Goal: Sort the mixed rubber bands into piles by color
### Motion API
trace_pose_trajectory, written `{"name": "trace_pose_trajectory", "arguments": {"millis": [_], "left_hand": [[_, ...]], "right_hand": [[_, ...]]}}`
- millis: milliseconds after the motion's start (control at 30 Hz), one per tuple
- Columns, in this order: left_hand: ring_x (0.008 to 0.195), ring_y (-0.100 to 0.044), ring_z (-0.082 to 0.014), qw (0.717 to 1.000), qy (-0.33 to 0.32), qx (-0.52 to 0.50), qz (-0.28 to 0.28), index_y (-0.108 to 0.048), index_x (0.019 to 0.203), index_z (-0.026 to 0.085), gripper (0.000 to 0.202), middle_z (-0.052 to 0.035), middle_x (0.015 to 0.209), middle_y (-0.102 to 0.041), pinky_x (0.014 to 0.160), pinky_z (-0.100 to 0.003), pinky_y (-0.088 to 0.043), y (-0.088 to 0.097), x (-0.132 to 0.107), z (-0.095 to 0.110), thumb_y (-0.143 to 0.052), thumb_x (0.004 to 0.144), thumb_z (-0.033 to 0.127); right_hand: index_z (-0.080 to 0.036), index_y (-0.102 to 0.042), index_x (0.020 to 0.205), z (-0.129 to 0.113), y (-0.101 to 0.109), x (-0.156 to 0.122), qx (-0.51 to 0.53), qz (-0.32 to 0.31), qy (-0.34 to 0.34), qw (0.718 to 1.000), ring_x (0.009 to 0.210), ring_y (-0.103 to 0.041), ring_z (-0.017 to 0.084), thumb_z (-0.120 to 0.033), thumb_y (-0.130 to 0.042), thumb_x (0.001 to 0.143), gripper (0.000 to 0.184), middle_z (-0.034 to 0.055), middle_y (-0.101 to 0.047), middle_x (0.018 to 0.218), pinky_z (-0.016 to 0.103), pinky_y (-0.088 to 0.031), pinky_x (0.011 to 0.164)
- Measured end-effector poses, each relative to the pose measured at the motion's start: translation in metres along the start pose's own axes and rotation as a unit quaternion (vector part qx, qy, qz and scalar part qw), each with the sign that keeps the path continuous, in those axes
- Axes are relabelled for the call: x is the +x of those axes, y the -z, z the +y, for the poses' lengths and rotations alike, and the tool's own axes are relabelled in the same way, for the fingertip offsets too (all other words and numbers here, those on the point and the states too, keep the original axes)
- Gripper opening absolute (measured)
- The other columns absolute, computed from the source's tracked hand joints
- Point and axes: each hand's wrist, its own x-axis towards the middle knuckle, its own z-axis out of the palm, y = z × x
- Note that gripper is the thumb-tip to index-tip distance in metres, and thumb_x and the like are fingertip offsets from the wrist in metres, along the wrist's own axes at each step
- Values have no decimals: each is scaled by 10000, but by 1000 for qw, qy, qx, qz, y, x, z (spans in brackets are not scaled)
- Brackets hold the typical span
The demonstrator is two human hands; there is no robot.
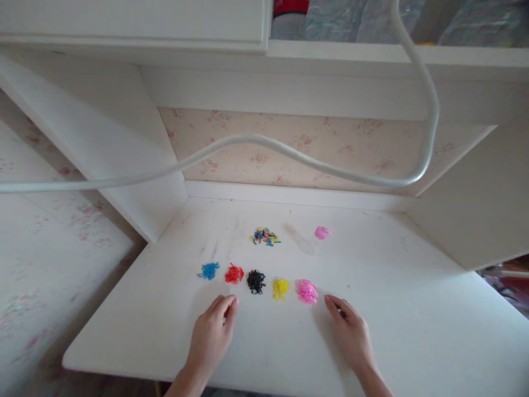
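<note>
Five small piles of tiny rubber bands lie in a row on the white desk (392, 320): blue (209, 270), red (234, 273), black (256, 281), yellow (280, 288) and pink (306, 290). A mixed-colour pile (265, 236) lies behind them. My left hand (212, 333) rests flat on the desk just in front of the red and black piles, fingers loosely extended and holding nothing. On the other side, my right hand (349, 331) lies on the desk beside the pink pile, fingers out, empty.
A clear small bottle with a pink cap (316, 237) lies on its side behind the pink pile. A white cable (264, 144) hangs across the view above the desk. White shelf walls flank the desk; floral wallpaper (314, 149) backs it.
</note>
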Motion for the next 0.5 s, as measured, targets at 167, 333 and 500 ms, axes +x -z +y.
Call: {"name": "trace_pose_trajectory", "arguments": {"millis": [167, 333, 500], "left_hand": [[746, -650, -132, 996, 42, 9, 83, -587, 982, 224, 223, -18, 859, -668, 663, -224, -508, 11, -21, -52, -427, 906, 359], [738, -655, -131, 993, 67, -12, 95, -584, 972, 221, 228, -24, 866, -668, 653, -222, -516, 8, -31, -59, -427, 905, 372], [748, -651, -138, 993, 70, -32, 91, -572, 993, 215, 234, -41, 871, -660, 660, -231, -517, 8, -33, -57, -412, 913, 366]], "right_hand": [[-215, -684, 970, -42, 3, 11, -7, -45, 93, 995, 657, -556, 128, -541, -428, 849, 432, 20, -660, 834, 221, -424, 610], [-223, -685, 928, -102, -22, 39, -130, -96, 196, 967, 697, -580, 125, -432, -351, 899, 394, 34, -665, 870, 223, -430, 671], [-252, -687, 978, -131, -64, 79, -213, -118, 197, 950, 820, -608, 134, -328, -438, 868, 283, 16, -670, 965, 220, -409, 719]]}}
